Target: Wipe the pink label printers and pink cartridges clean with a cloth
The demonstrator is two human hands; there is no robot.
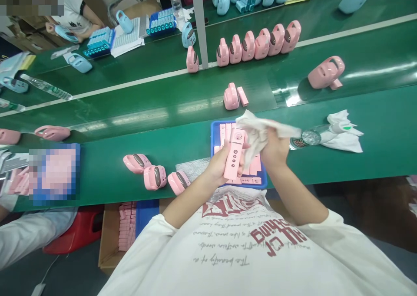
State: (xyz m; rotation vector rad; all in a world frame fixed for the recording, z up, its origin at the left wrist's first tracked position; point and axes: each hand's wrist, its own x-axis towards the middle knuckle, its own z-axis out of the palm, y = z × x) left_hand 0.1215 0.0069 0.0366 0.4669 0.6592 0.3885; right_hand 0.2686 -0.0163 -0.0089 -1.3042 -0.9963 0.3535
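Note:
My left hand (219, 165) is closed around a flat pink stick-shaped device (233, 155) with a row of small dark buttons and a round emblem near its top. Just to the right, my right hand (274, 146) grips a crumpled white cloth (256, 129), blurred by motion, whose left part hangs beside the device's upper end. Below both hands lies a blue tray (215, 129) holding several more pink sticks. Whether the cloth touches the device I cannot tell.
Three pink handled units (155, 177) lie left of the tray. Beyond it, a pink unit (231, 97) stands on the green belt (140, 113). A clear bottle (311, 137) and white tissue (345, 135) lie right. Co-workers sit left and across; a carton (109, 239) stands below the table.

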